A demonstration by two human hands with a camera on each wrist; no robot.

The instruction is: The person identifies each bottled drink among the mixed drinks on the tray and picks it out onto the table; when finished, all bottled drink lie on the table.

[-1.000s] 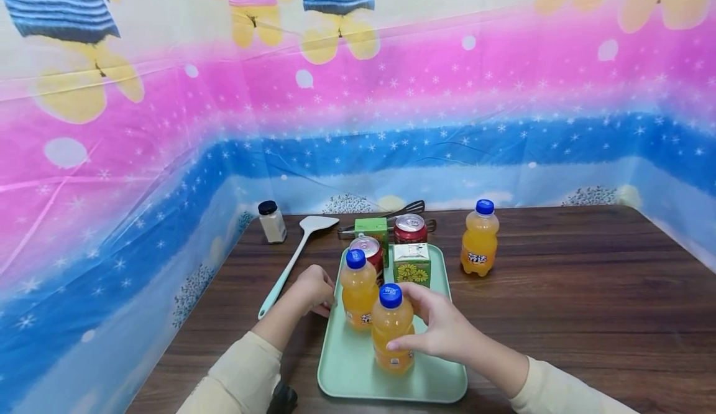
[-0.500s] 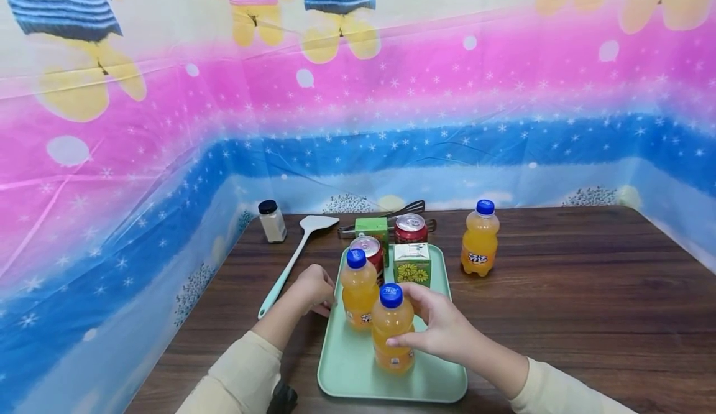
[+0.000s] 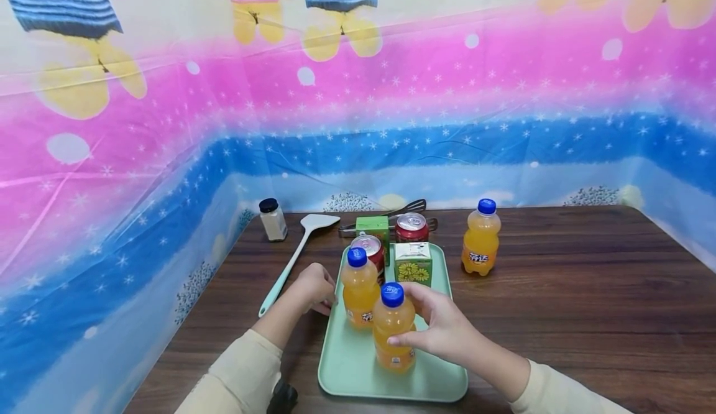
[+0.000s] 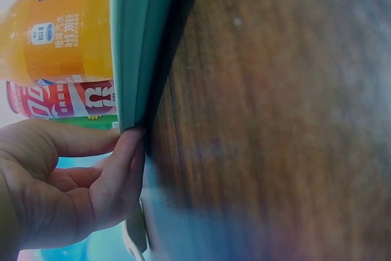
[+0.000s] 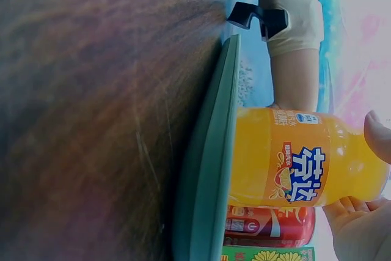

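On the pale green plastic tray, your right hand curls its fingers round the front blue-capped bottle of orange drink; your left hand pinches the rim. Lifting it could topple the matching unheld bottle behind.

Soft light (wrist views hazy)

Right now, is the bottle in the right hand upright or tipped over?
Upright: the head view shows the bottle with its blue cap uppermost and base toward the green tray.
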